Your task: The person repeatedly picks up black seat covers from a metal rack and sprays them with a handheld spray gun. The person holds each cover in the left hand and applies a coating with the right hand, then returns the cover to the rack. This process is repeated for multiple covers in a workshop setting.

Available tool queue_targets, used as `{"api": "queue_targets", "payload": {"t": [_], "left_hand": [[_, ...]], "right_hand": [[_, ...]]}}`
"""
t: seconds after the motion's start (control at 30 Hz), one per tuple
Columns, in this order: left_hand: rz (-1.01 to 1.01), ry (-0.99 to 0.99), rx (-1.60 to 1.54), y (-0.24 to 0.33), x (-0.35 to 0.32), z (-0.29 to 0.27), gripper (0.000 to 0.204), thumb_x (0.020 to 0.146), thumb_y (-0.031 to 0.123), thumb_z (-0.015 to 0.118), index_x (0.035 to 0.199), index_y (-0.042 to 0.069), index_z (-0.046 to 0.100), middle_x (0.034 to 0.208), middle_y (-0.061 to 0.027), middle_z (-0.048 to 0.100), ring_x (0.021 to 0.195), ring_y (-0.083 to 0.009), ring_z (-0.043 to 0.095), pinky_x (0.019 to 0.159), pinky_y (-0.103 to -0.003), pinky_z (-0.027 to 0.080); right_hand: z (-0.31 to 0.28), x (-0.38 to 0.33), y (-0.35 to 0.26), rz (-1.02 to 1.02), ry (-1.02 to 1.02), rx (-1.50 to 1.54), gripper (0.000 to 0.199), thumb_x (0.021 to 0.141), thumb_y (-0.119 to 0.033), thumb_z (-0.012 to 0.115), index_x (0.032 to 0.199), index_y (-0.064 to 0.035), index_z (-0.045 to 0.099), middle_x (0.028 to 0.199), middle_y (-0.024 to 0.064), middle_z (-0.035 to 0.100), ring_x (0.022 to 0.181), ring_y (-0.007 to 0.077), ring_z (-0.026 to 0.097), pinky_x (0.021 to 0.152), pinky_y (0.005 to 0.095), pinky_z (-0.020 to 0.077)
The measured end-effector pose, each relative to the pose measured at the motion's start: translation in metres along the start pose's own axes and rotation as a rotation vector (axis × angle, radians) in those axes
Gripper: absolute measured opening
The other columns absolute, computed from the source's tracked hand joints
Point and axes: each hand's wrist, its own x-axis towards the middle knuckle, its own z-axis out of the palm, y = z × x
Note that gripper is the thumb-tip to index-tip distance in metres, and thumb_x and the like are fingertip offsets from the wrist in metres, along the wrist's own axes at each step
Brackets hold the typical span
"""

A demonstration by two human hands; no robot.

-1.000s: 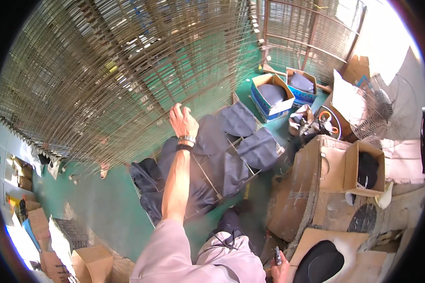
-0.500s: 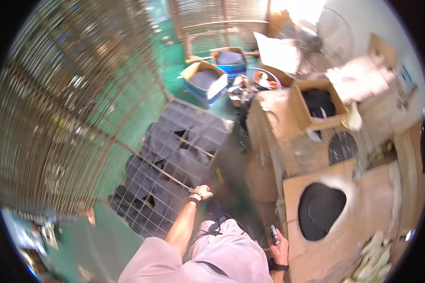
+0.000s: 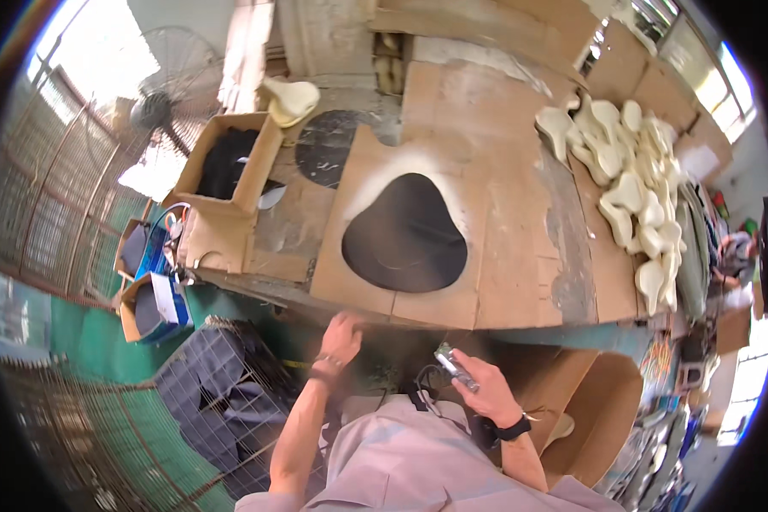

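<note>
In my right hand [image 3: 486, 388] is a small silver metal tool [image 3: 456, 367], its far end greenish; my fingers are wrapped round it. My left hand [image 3: 341, 339] is at the near edge of the table, fingers loosely stretched forward, slightly blurred, with nothing visible in them. Ahead of both hands a black rounded-triangular sheet [image 3: 405, 235] lies flat on a cardboard sheet [image 3: 503, 247], with whitish residue around its far edge. To my left, a wire rack [image 3: 264, 418] carries dark grey pieces [image 3: 200, 367].
Cream saddle-shaped foam pads [image 3: 627, 192] are piled at the table's right. An open carton [image 3: 269, 166] of black pieces stands left, beside a single cream pad [image 3: 292, 98]. A large open cardboard box [image 3: 602, 410] is below the table at right. A fan [image 3: 154, 111] stands far left.
My view has swung right to face the table. My left hand has come away from the wire rack to the table's edge. The silver tool remains in my right hand, now raised before me.
</note>
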Motion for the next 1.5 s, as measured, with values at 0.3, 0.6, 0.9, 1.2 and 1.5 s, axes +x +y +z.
{"api": "queue_targets", "payload": {"t": [0.3,0.6,0.9,1.2,1.5], "left_hand": [[0.150,-0.365,0.395,0.042,0.107,0.084,0.026,0.076,0.007,0.062,0.102,0.009,0.068,0.145,-0.0109,0.043,0.140,-0.0358,0.036,0.109,-0.046,0.040],[0.085,-0.263,0.334,0.034,0.098,0.110,0.022,0.061,-0.003,0.065,0.081,0.007,0.063,0.147,-0.0137,0.041,0.141,-0.0396,0.034,0.109,-0.049,0.040],[0.083,-0.244,0.407,0.037,0.101,0.118,0.017,0.071,0.010,0.065,0.087,0.005,0.069,0.142,-0.0152,0.044,0.137,-0.0404,0.034,0.116,-0.043,0.031],[0.034,-0.146,0.363,0.041,0.099,0.126,0.019,0.074,0.010,0.064,0.091,0.008,0.071,0.120,-0.0143,0.062,0.135,-0.0385,0.036,0.112,-0.044,0.034],[0.046,-0.090,-0.060,0.011,0.095,0.097,0.024,0.074,0.014,0.069,0.097,0.007,0.071,0.115,-0.0158,0.067,0.116,-0.0346,0.058,0.104,-0.041,0.044]], "right_hand": [[-0.090,-0.067,-0.030,0.108,0.288,0.139,0.058,0.078,0.002,0.072,0.134,-0.0002,0.056,0.101,0.0192,0.066,0.085,0.0347,0.066,0.077,0.0350,0.0526],[-0.126,-0.104,-0.021,0.220,0.280,0.274,0.056,0.076,0.002,0.074,0.130,-0.0009,0.060,0.094,0.0175,0.068,0.079,0.0314,0.067,0.073,0.0327,0.0527],[-0.139,-0.100,-0.015,0.187,0.323,0.186,0.057,0.076,0.004,0.073,0.131,-0.0023,0.059,0.094,0.0174,0.068,0.079,0.0320,0.068,0.072,0.0335,0.0532],[-0.119,-0.093,-0.050,0.141,0.471,0.150,0.055,0.077,0.005,0.072,0.130,-0.0008,0.059,0.091,0.0162,0.067,0.076,0.0299,0.066,0.071,0.0326,0.0525],[-0.101,-0.060,-0.075,0.067,0.474,0.146,0.051,0.080,0.003,0.070,0.129,0.0018,0.060,0.089,0.0135,0.067,0.072,0.0232,0.063,0.066,0.0312,0.0500]]}}
